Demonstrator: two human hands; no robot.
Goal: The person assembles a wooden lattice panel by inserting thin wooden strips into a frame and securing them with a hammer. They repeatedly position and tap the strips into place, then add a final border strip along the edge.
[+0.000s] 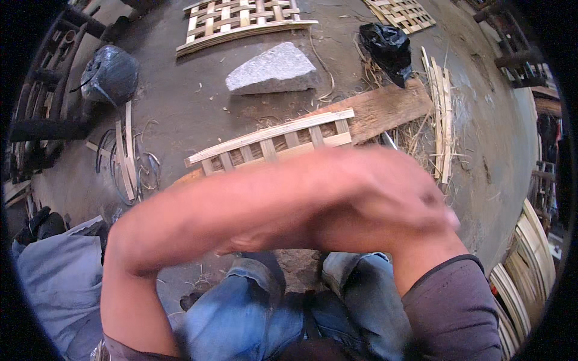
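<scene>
Above blue jeans (232,304), crossed forearms (253,201)

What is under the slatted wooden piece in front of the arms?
A brown board lies under the slatted piece, extending past its right end. What the left forearm covers cannot be seen.

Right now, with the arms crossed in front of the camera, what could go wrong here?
The left forearm blocks the camera's view of the near side of the slat frame, so a slip or damage there could go unseen.

No hand is visibly steadying the frame, so a bump might shift it on the plank.

Loose strips on the floor might roll or snap underfoot.
</scene>
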